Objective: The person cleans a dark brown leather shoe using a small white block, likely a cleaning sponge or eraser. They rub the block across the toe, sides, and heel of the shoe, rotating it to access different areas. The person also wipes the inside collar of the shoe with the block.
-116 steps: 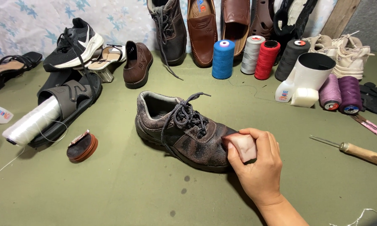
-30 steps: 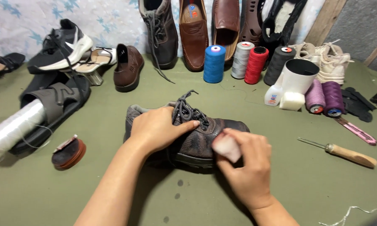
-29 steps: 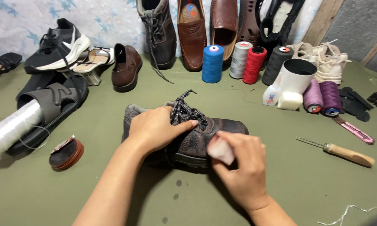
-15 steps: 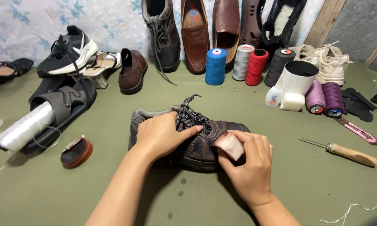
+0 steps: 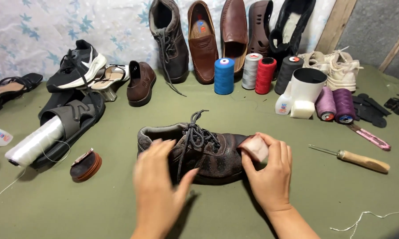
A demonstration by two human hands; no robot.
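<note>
Brown lace-up shoe (image 5: pixel 208 155) mid-table, left hand (image 5: pixel 157 190) spread open against it, right hand (image 5: pixel 270 172) gripping sponge (image 5: pixel 255 147) at toe

surface: olive-green cloth (image 5: pixel 97 208) | wall: pale blue-flowered covering (image 5: pixel 27 35) | right: wooden battens (image 5: pixel 330 26), possibly grey wall

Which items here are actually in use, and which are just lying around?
In use:
- brown lace-up shoe, steadied by the left hand
- pale sponge block, pressed to its toe by the right hand

Lying about:
- thread spools
- wooden-handled awl
- row of other shoes
- white thread cone
</note>
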